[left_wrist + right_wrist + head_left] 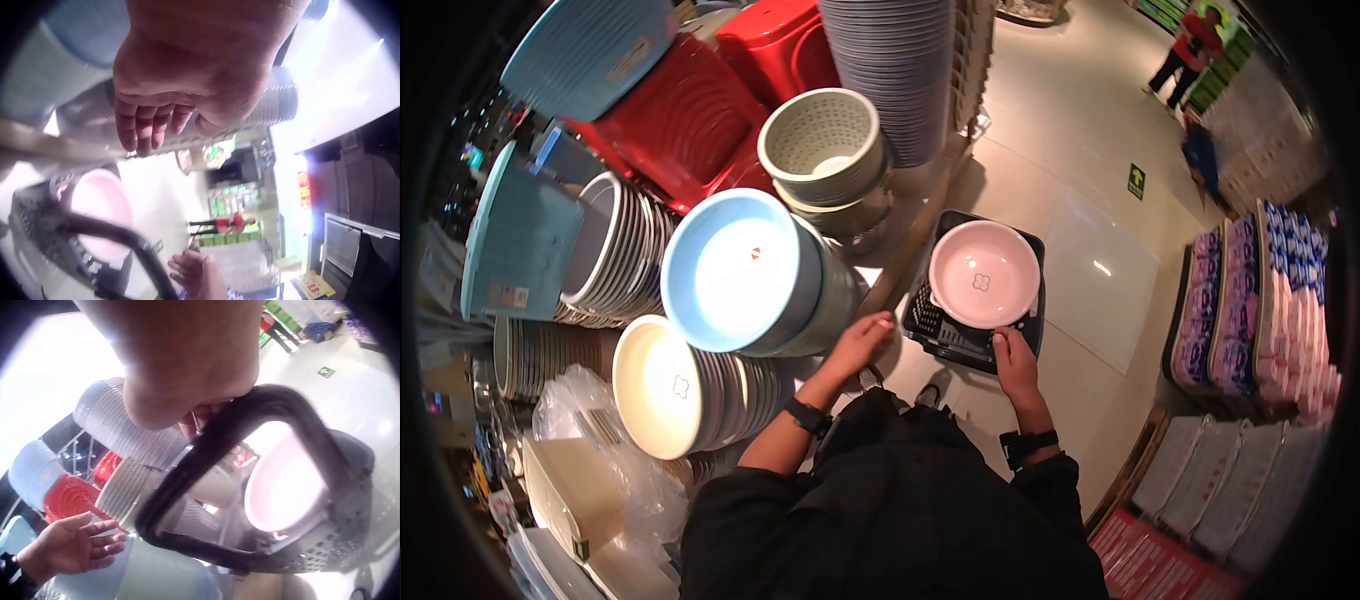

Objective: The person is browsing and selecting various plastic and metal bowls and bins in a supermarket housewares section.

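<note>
A pink bowl [984,275] with a small flower mark lies in a dark, perforated basket [930,345], also visible in the right wrist view [347,534]. My right hand [1016,368] is at the near side of the bowl; the left wrist view shows its fingers spread [195,274]. Whether it touches the basket's dark handle [250,403] is unclear. My left hand [862,347] is left of the basket, beside the blue basin [735,270], fingers relaxed and holding nothing; its palm faces up in the right wrist view [75,545].
Stacked basins [662,385], red tubs [690,115] and a pale perforated basket [820,140] fill the left side. Packaged goods [1220,300] and pale crates [1215,480] stand on the right. A person in red [1197,45] stands on the tiled floor [1065,125] further off.
</note>
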The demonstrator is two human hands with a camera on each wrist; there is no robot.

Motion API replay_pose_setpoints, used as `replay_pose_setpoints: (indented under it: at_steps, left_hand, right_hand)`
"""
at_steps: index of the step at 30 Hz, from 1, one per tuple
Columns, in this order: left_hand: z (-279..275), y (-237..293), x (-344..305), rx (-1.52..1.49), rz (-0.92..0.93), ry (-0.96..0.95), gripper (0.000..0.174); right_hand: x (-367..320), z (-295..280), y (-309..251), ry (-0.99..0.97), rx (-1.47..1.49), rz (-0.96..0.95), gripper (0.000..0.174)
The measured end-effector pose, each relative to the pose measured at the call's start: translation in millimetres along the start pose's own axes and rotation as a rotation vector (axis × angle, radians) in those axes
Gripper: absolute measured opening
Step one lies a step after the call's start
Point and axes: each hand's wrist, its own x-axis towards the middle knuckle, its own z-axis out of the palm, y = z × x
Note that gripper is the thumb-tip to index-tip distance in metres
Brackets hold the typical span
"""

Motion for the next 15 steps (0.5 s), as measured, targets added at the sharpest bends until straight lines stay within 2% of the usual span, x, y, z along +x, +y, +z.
replay_pose_setpoints:
  at_steps: [1,2,3,5,6,7,9,11,13,14,15]
  left_hand:
    - [-19.7,19.7,-13.3,0.003,0.153,0.105,0.037]
    - [-47.3,32.3,-20.6,0.009,0.279,0.181,0.037]
    - [-70.2,50.6,-32.9,-0.046,0.338,0.316,0.036]
    - [-113.9,90.3,-66.9,0.109,0.487,0.622,0.032]
    - [-152.4,88.5,-71.4,0.201,0.556,0.757,0.034]
    - [-183.0,89.6,-77.3,0.131,0.649,0.822,0.038]
    - [-221.0,95.6,-94.5,0.065,0.593,0.965,0.049]
    - [-244.3,91.5,-102.6,-0.081,0.491,1.027,0.059]
    - [-270.5,67.3,-96.3,-0.175,0.462,1.024,0.066]
    - [-277.9,54.7,-97.4,-0.220,0.334,1.032,0.059]
    - [-286.0,43.2,-93.4,-0.186,0.317,0.949,0.068]
  right_hand:
    - [11.5,6.4,-20.1,-0.003,0.061,-0.061,0.032]
    - [25.5,12.1,-43.7,-0.096,0.074,-0.064,0.039]
    - [40.7,27.9,-58.8,-0.114,0.068,-0.086,0.039]
    - [70.8,65.1,-89.4,-0.182,0.178,-0.239,0.045]
    - [84.6,84.2,-109.9,-0.269,0.284,-0.210,0.047]
    - [96.2,104.6,-130.3,-0.357,0.387,-0.174,0.051]
    - [118.9,146.0,-161.1,-0.417,0.433,-0.222,0.053]
    - [134.5,182.8,-189.5,-0.497,0.564,-0.158,0.056]
    - [148.9,219.3,-204.4,-0.500,0.568,-0.162,0.060]
    - [155.5,232.8,-209.3,-0.508,0.504,-0.134,0.063]
    - [159.5,242.6,-214.7,-0.518,0.500,-0.136,0.063]
